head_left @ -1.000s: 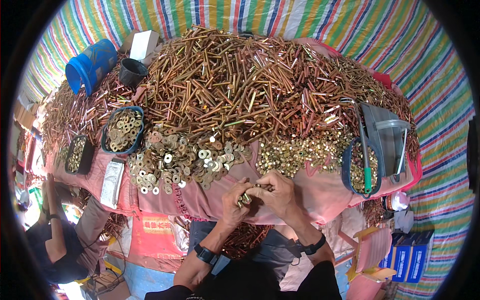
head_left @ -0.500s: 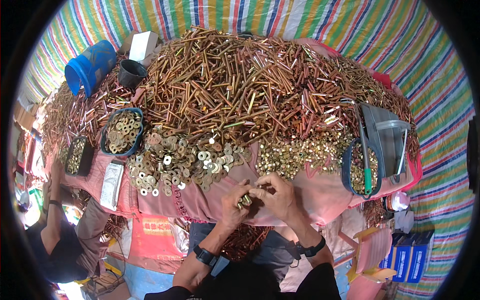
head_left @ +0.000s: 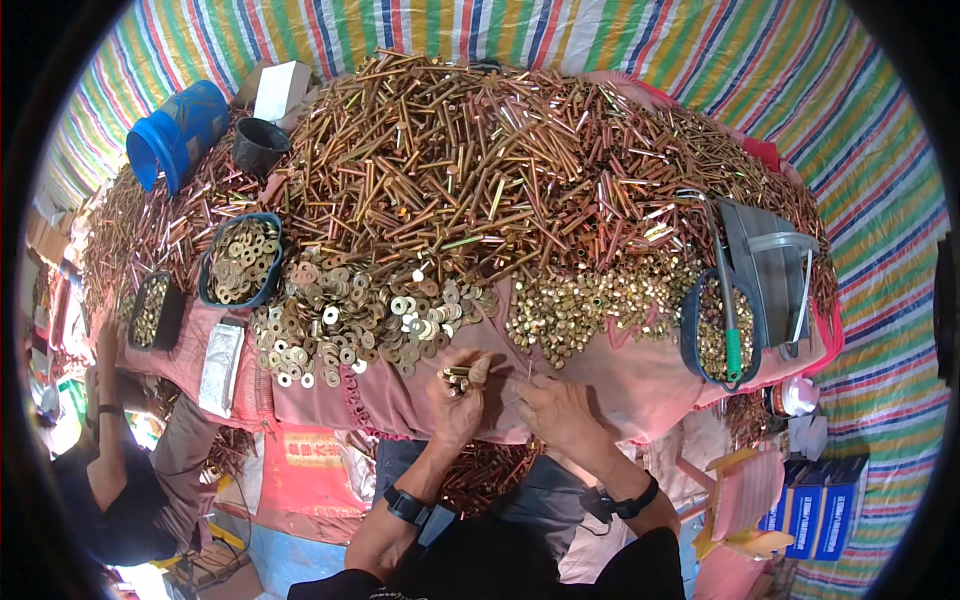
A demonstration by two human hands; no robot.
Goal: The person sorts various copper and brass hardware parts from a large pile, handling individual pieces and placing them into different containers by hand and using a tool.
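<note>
My left hand (head_left: 462,402) is closed around a few brass-coloured bolts (head_left: 456,376), their ends poking out by the thumb. Just to its right, my right hand (head_left: 556,410) has its fingers curled together; what they hold, if anything, is too small to make out. Both hands are above the pink cloth (head_left: 640,385) at the near edge of the work surface. Beyond the left hand spreads a heap of flat round washers (head_left: 350,315). A heap of small brass-coloured nuts (head_left: 590,310) lies beyond the right hand. Behind both rises a large pile of long bolts (head_left: 470,165).
A blue tub of washers (head_left: 205,285) and a dark box of nuts (head_left: 170,325) stand at left. At right are a tub of nuts (head_left: 690,345) with a green-handled tool (head_left: 733,345) and a grey scoop (head_left: 755,250). Another person's arm (head_left: 107,400) is at far left.
My hands have parted: the right hand has moved down and slightly right, the left slightly left. The left hand has turned, with the bolts still in it.
</note>
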